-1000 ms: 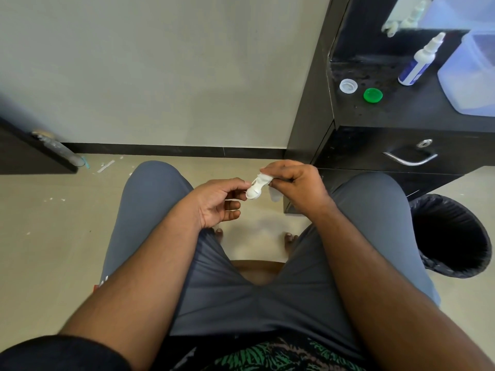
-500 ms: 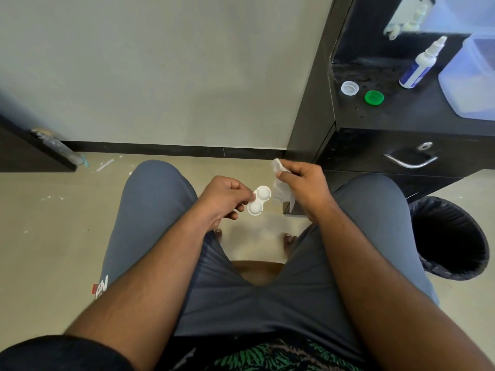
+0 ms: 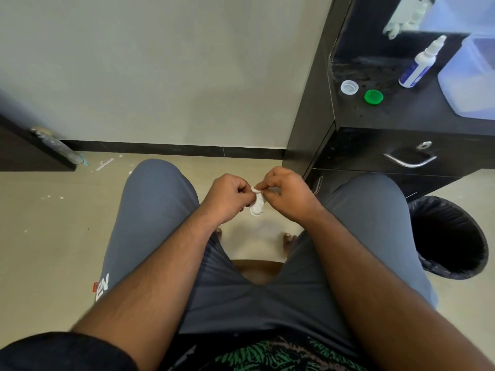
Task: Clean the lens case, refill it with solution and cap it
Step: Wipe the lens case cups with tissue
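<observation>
The person is seated, knees apart in grey shorts, above a beige tiled floor (image 3: 48, 250) that meets a pale wall (image 3: 160, 62) at a dark skirting strip. The left hand (image 3: 227, 199) has its fingers curled and grips the white lens case (image 3: 257, 206) at its upper left side, holding it in the air between the knees; the lower well of the case hangs clear below the fingers. The right hand (image 3: 286, 195) pinches a small white tissue (image 3: 256, 189) between thumb and fingertips and presses it on the upper well of the case; most of the tissue is hidden in the hand. At right stands a black cabinet (image 3: 401, 116) with a drawer carrying a metal handle (image 3: 408, 159). On its top lie a white cap (image 3: 349, 87) and a green cap (image 3: 373, 96), just beside each other, both well apart from the case. Further back on the same top stand a solution bottle (image 3: 420, 65) with a blue label and a translucent plastic container (image 3: 471, 76). A black-lined waste bin (image 3: 452, 236) stands on the floor beside the right knee. A dark door edge with a lever handle (image 3: 56, 145) shows at far left.
</observation>
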Demonstrator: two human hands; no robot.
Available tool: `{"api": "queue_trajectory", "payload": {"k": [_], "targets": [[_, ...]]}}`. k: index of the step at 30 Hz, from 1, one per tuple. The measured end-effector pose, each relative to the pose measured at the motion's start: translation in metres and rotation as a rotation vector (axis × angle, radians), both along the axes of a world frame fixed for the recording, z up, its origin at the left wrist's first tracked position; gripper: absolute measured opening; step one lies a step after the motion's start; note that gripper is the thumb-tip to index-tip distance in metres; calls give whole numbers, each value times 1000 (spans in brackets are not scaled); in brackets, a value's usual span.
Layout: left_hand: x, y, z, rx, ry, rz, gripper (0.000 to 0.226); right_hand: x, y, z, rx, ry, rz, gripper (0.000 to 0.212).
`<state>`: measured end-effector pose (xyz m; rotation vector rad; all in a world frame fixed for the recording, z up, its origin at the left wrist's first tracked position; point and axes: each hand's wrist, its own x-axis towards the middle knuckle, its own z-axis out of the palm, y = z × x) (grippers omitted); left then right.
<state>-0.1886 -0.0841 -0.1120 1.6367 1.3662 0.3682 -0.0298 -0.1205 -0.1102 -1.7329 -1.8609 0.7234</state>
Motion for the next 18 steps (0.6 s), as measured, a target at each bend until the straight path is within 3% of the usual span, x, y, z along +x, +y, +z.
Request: {"api": "queue_trajectory", "payload": {"k": [5,8,13,18], "targets": [[-1,1,0,-15,0,36,11,1,-2,2,26,-147,51,25],[-2,0,1,7,6,54,11,-6,-3,1,77,-179,154,25],[-3,0,2,45,12,91,11,-2,1,0,34,-228,58,25],[-1,0,1,82,19,97,9,-11,-3,4,115,-237,159,25]]}}
